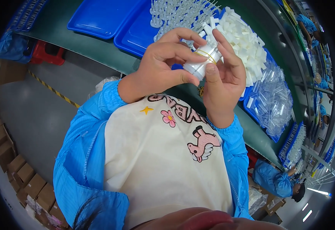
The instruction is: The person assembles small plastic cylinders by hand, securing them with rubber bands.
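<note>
At the centre of the clock, high in front of my chest, sits the white bundle (pixel 196 69), a stubby cylinder tilted up toward one o'clock, with a yellow elastic band (pixel 212 57) around it. From nine o'clock, my left hand (pixel 163 61) grips it, thumb along its lower end and fingers over its upper side. From between three and four, my right hand (pixel 228 74) sets its thumb against the bundle, index finger stretched up toward twelve; I cannot tell whether the fingers behind it close on it. My worry is the band: if it rides off toward one end, perhaps because my thumb pushes it unevenly, the bundle could loosen. Squeezing too hard on one side might skew it too. Should my left fingers slacken while the right bears so little, it could drop, and the loose white pieces (pixel 248 46) lie close at two o'clock, where it could get mixed in. At four, the clear tubes (pixel 269 101) are farther off, and the clear stemmed parts (pixel 179 13) at eleven seem fairly easy to knock with a careless knuckle.
</note>
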Action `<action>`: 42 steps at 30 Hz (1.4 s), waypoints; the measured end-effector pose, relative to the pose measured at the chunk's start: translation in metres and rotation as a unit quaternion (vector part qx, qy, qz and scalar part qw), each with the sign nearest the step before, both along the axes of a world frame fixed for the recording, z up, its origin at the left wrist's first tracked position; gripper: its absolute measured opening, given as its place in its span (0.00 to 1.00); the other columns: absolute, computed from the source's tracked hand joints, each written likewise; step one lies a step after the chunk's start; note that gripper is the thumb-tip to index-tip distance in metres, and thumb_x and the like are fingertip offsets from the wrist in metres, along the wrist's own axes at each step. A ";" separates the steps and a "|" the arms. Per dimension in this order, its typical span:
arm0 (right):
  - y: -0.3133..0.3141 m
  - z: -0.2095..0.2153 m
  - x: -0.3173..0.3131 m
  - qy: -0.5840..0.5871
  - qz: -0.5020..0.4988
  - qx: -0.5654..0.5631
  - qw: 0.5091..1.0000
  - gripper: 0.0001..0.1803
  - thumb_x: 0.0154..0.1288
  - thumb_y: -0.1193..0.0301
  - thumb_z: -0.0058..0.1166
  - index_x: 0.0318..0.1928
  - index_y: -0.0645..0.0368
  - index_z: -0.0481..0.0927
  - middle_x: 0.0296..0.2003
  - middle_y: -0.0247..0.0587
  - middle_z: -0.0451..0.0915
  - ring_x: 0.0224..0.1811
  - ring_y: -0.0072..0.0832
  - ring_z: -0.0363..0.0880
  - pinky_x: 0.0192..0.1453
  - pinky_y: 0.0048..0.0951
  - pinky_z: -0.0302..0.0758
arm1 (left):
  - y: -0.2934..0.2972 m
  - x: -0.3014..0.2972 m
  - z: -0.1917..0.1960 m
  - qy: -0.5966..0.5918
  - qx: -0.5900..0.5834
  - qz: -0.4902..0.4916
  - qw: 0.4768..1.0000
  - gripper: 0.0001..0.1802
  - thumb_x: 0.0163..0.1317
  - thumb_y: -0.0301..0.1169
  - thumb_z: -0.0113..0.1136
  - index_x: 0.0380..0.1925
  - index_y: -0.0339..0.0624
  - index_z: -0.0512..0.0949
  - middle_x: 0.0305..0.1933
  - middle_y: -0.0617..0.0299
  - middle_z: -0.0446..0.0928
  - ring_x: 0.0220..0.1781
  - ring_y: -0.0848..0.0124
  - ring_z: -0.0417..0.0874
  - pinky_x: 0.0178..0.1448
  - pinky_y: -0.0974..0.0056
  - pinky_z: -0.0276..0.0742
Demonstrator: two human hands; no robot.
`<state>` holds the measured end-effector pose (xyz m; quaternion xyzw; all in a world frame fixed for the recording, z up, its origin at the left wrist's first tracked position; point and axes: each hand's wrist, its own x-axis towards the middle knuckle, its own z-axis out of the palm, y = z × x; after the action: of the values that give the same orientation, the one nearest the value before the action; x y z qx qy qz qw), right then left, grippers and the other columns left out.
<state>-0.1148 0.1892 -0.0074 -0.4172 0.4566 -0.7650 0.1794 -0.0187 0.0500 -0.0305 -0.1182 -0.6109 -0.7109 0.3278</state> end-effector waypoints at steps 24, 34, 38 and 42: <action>0.006 0.004 -0.004 0.036 -0.094 0.090 0.991 0.18 0.72 0.75 0.52 0.60 0.68 0.73 0.65 0.60 0.69 0.62 0.40 0.76 0.61 0.38 0.80 | 0.009 -0.003 -0.005 -0.048 0.020 -0.048 0.997 0.38 0.55 0.23 0.72 0.68 0.42 0.70 0.75 0.52 0.60 0.69 0.61 0.72 0.60 0.64 0.82; 0.000 0.004 0.005 0.020 -0.060 0.048 0.997 0.19 0.64 0.85 0.58 0.56 0.67 0.75 0.64 0.57 0.68 0.65 0.40 0.72 0.62 0.37 0.79 | 0.009 0.003 -0.003 -0.083 0.023 -0.015 0.996 0.39 0.43 0.29 0.82 0.60 0.41 0.77 0.69 0.56 0.64 0.65 0.63 0.76 0.66 0.60 0.78; -0.004 0.004 0.010 0.021 -0.032 0.041 0.998 0.20 0.64 0.86 0.57 0.56 0.67 0.72 0.67 0.61 0.64 0.67 0.42 0.71 0.61 0.36 0.81 | 0.004 0.010 -0.004 -0.076 -0.048 0.028 0.996 0.39 0.42 0.31 0.82 0.59 0.41 0.78 0.68 0.57 0.65 0.62 0.64 0.78 0.64 0.61 0.80; -0.002 0.002 0.006 0.032 -0.026 0.030 0.999 0.21 0.65 0.85 0.56 0.57 0.66 0.71 0.70 0.65 0.60 0.67 0.43 0.71 0.61 0.36 0.81 | 0.005 0.009 0.002 -0.085 -0.045 0.021 0.995 0.42 0.42 0.31 0.82 0.61 0.41 0.76 0.67 0.57 0.65 0.63 0.64 0.77 0.63 0.62 0.80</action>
<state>-0.1091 0.1873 -0.0058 -0.4238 0.4951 -0.7420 0.1573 -0.0097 0.0552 -0.0289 -0.0590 -0.6703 -0.6831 0.2839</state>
